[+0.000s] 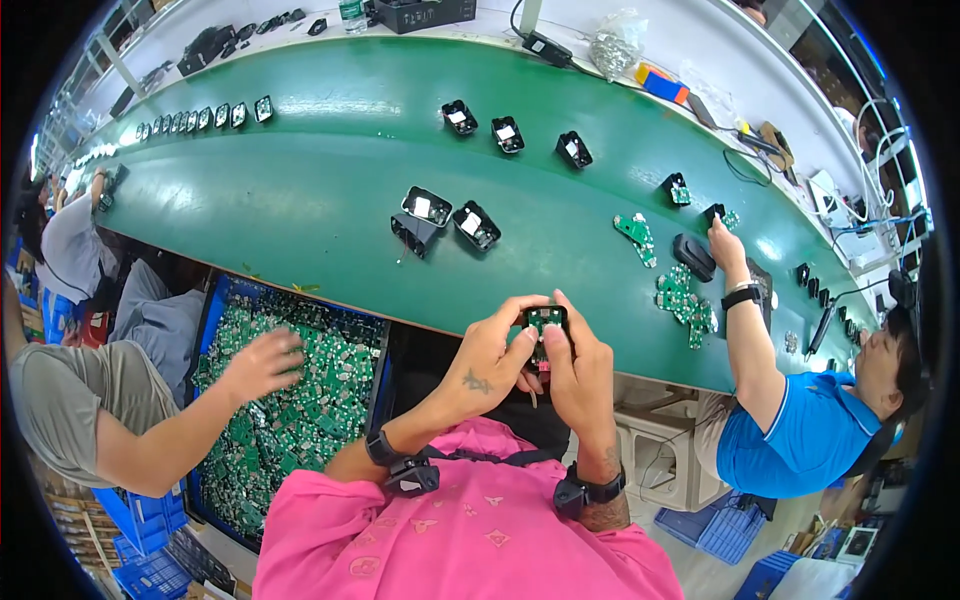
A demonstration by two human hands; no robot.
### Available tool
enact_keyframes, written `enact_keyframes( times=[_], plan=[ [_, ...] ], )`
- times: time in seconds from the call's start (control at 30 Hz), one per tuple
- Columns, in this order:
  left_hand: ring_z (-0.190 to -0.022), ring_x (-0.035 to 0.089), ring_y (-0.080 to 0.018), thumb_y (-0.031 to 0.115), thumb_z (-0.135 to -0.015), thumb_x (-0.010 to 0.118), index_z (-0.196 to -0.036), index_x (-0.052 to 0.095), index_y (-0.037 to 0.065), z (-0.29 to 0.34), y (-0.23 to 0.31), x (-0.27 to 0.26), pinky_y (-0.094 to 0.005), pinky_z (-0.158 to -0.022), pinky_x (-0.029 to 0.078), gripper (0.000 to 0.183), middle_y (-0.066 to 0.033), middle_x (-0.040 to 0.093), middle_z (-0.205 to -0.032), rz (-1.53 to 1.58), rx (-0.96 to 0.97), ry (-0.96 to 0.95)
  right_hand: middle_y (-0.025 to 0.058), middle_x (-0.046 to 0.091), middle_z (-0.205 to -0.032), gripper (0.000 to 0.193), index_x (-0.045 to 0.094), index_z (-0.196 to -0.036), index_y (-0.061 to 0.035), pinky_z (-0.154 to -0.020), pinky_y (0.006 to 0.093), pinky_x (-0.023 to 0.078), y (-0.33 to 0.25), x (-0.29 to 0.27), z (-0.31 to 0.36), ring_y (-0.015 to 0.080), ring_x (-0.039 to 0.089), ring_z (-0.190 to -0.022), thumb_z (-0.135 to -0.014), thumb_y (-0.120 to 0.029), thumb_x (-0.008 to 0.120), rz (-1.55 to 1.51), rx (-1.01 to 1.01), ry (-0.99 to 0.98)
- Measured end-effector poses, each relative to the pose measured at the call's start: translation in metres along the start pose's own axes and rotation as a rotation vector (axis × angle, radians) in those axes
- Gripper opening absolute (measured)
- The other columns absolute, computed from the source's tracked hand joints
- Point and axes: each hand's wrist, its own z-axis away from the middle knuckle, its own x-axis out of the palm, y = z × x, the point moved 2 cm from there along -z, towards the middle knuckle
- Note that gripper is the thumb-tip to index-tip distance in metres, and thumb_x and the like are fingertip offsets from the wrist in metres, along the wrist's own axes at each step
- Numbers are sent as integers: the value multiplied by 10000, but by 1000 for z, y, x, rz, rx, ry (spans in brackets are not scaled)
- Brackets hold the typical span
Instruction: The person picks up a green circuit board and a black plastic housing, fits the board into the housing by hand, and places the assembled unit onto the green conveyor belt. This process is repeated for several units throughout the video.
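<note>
Both my hands hold a small black plastic housing (528, 318) in front of my chest, at the table's near edge. A green circuit board (546, 317) sits in its open side. My left hand (482, 352) grips the housing's left side, its thumb against the board. My right hand (584, 378) closes round the right side, thumb also on the board. Something red shows at the lower end, and a thin pale piece hangs below. Beyond my hands, an open black housing with a white inside part (427, 207) and another housing (477, 226) lie close together with a third.
At right, a person in a blue shirt (820, 435) handles a housing near loose green boards (685, 300). A person's blurred hand (262, 366) is over a blue-edged bin of boards (300, 420) at left. More housings (508, 134) stand along the green table (330, 150).
</note>
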Motion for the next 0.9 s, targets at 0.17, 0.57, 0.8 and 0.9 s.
enact_keyframes(
  times=[0.17, 0.57, 0.8, 0.9],
  plan=[
    [-659, 689, -131, 75, -1018, 473, -1342, 515, -20, -8, -4, -7, -265, -561, 571, 341, -126, 669, -993, -34, 22, 76, 174, 695, -875, 396, 566, -1367, 23, -680, 330, 529, 6, 13, -12, 196, 664, -710, -1005, -133, 535, -154, 129, -97],
    [-576, 691, -196, 98, -1006, 435, -1283, 511, -11, -159, 60, -203, -299, -518, 562, 306, -131, 683, -841, -559, 402, 449, 83, 624, -836, 391, 567, -1345, 35, -626, 297, 518, 50, 57, -76, 159, 613, -681, -973, -83, 599, 20, -139, -6],
    [-951, 712, -412, 198, -934, 618, -1333, 529, 40, -295, 24, -360, -492, -802, 585, 438, -249, 681, -1104, -1012, 2, 673, 108, 642, -850, 157, 677, -1058, 35, -570, 253, 476, 104, 45, -27, 148, 608, -651, -917, -28, 650, 31, 20, 244],
    [-1168, 611, -452, 370, -837, 735, -1419, 464, 52, -282, 42, -301, -517, -950, 519, 717, -242, 544, -1383, -1198, 339, 793, 114, 650, -838, 120, 684, -1017, 41, -565, 280, 508, 104, 43, -32, 182, 635, -639, -913, -3, 642, 108, 28, 279]
  ],
)
